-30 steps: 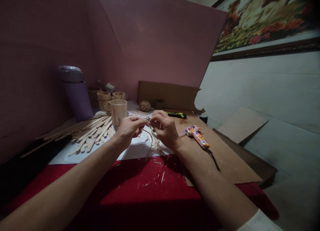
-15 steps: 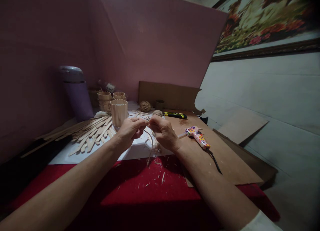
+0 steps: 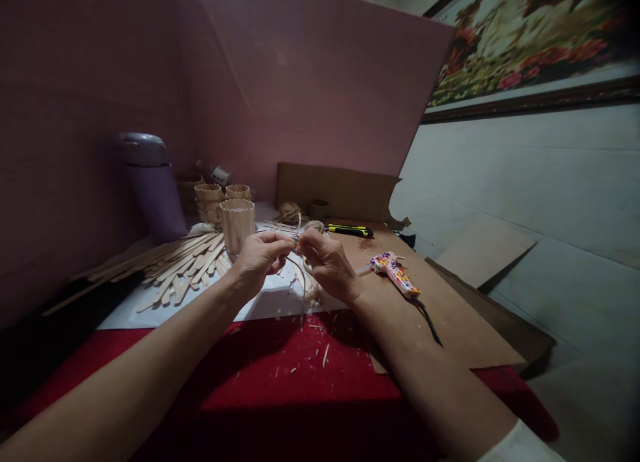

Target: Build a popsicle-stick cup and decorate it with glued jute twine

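Observation:
My left hand [image 3: 260, 259] and my right hand [image 3: 325, 262] meet in front of me above the table, fingertips pinched together on a thin strand of jute twine [image 3: 303, 282]. The twine loops down from the pinch and hangs toward the white sheet [image 3: 265, 305] below. One short end sticks up above the fingers. A cup built of craft sticks [image 3: 237, 223] stands just behind my left hand. What else the fingers hold is too small to make out.
Loose craft sticks [image 3: 170, 265] fan out at the left beside a purple flask [image 3: 150, 185]. More stick cups [image 3: 215, 199] and a twine ball [image 3: 290, 213] stand behind. A flowered glue gun [image 3: 395, 272] and a yellow-black knife [image 3: 350, 231] lie on brown cardboard [image 3: 450, 315] at the right. Red cloth [image 3: 300, 375] covers the near edge.
Both hands stay pinched together at the same spot, with small finger shifts. A short twine end now points up above the fingers, and the hanging loop has swung slightly.

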`<state>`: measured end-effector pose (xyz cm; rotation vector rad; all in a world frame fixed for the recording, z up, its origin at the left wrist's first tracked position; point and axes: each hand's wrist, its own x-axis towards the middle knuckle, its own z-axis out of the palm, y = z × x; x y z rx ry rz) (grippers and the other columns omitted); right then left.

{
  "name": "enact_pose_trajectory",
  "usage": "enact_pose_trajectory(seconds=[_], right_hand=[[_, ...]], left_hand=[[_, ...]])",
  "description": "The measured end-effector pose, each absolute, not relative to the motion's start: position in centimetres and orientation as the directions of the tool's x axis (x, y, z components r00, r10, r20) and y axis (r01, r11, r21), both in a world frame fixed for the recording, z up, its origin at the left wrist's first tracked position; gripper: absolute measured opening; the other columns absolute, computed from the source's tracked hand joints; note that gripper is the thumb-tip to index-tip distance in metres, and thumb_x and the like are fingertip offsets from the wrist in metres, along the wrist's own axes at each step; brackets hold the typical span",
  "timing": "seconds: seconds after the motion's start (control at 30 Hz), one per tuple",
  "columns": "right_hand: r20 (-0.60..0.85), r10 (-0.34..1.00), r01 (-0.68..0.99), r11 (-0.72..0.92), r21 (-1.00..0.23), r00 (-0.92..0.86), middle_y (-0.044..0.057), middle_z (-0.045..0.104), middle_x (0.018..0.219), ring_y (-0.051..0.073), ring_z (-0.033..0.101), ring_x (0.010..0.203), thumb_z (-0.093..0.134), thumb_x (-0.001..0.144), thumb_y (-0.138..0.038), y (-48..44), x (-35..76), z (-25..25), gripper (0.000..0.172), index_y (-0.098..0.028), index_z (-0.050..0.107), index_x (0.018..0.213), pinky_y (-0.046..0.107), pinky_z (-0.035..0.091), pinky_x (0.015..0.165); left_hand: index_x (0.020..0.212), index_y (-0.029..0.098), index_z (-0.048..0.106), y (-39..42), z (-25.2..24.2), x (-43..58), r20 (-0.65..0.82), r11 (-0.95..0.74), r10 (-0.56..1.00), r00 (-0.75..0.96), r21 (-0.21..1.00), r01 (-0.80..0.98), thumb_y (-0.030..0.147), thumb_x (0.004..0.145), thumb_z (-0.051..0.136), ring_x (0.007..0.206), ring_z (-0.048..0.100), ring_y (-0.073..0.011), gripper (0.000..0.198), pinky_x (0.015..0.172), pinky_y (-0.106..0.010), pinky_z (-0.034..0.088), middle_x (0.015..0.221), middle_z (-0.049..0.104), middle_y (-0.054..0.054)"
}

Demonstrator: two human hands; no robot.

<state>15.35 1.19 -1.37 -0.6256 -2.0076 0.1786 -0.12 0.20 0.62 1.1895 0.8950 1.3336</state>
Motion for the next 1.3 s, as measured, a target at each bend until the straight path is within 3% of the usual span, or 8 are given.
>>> enact_pose_trajectory(seconds=[0.17,0.43,0.67,0.8,1.03,1.13,1.2,1.3], right_hand=[[0.753,0.566,0.340,0.818,-0.464,-0.334,-0.004,0.053,0.069,0.010,0.049,0.062,0.044,0.093,-0.017,1.0,15.2,-1.6,0.015,-0.022,0.048,0.080,0.022,0.039,0.063],[0.637,0.742,0.264,0.670,-0.694,-0.209,-0.007,0.051,0.055,0.011,0.049,0.051,0.048,0.090,-0.023,0.9,14.6,-1.4,0.012,-0.024,0.045,0.079,0.024,0.039,0.055],[0.585,0.790,0.243,0.613,-0.752,-0.181,-0.007,0.052,0.050,0.011,0.047,0.046,0.048,0.091,-0.030,0.9,14.5,-1.3,0.016,-0.023,0.045,0.077,0.024,0.039,0.052],[0.577,0.797,0.183,0.603,-0.776,-0.178,-0.007,0.051,0.049,0.010,0.047,0.045,0.050,0.089,-0.033,1.1,14.4,-1.4,0.016,-0.023,0.045,0.078,0.023,0.038,0.049],[0.299,0.915,-0.044,0.299,-0.953,-0.271,-0.008,0.055,0.045,0.006,0.032,0.029,0.049,0.086,-0.043,1.4,14.4,-1.4,0.023,-0.024,0.039,0.079,0.017,0.024,0.034],[0.251,0.950,0.082,0.270,-0.959,-0.184,-0.005,0.057,0.048,0.007,0.034,0.030,0.049,0.087,-0.041,2.1,14.8,-1.8,0.022,-0.022,0.044,0.076,0.018,0.024,0.034],[0.298,0.953,0.197,0.303,-0.933,-0.057,-0.002,0.059,0.053,0.008,0.042,0.035,0.053,0.086,-0.039,2.8,15.2,-2.0,0.023,-0.021,0.049,0.072,0.020,0.029,0.037],[0.419,0.902,0.248,0.384,-0.889,0.106,0.002,0.064,0.071,0.013,0.057,0.060,0.052,0.088,-0.041,3.6,15.9,-1.9,0.025,-0.020,0.057,0.075,0.023,0.041,0.053]], left_hand=[[0.055,0.012,0.065,0.2,0.5,-0.1,0.181,-0.162,0.980,0.087,0.968,-0.189,0.019,0.052,0.075,0.034,0.036,-0.0042,0.013,0.035,-0.018,0.020,0.043,0.054,0.001],[0.057,0.011,0.067,-0.2,0.5,0.1,0.226,-0.197,0.960,0.162,0.964,-0.181,0.021,0.057,0.076,0.037,0.035,-0.0039,0.013,0.038,-0.019,0.021,0.042,0.050,0.002],[0.060,0.012,0.067,-0.2,0.2,0.1,0.238,-0.192,0.952,0.192,0.954,-0.229,0.020,0.061,0.071,0.037,0.034,-0.0037,0.008,0.038,-0.019,0.017,0.042,0.049,0.004],[0.059,0.012,0.066,0.0,0.0,0.1,0.241,-0.200,0.951,0.196,0.958,-0.207,0.025,0.060,0.076,0.038,0.035,-0.0033,0.016,0.039,-0.018,0.018,0.046,0.053,0.002],[0.058,0.012,0.063,-0.1,0.1,0.3,0.221,-0.193,0.968,0.118,0.958,-0.212,0.028,0.056,0.079,0.037,0.034,-0.0037,0.022,0.038,-0.019,0.018,0.044,0.049,0.004],[0.059,0.012,0.063,-0.1,0.2,0.2,0.218,-0.191,0.968,0.122,0.960,-0.204,0.027,0.056,0.078,0.038,0.034,-0.0038,0.022,0.038,-0.019,0.018,0.044,0.048,0.004],[0.059,0.013,0.062,0.0,0.3,0.1,0.214,-0.185,0.968,0.131,0.962,-0.200,0.027,0.057,0.078,0.037,0.034,-0.0038,0.022,0.038,-0.019,0.018,0.043,0.046,0.005],[0.057,0.014,0.060,0.2,0.3,0.0,0.197,-0.172,0.972,0.126,0.967,-0.188,0.027,0.058,0.077,0.035,0.033,-0.0038,0.021,0.037,-0.019,0.017,0.042,0.043,0.006]])
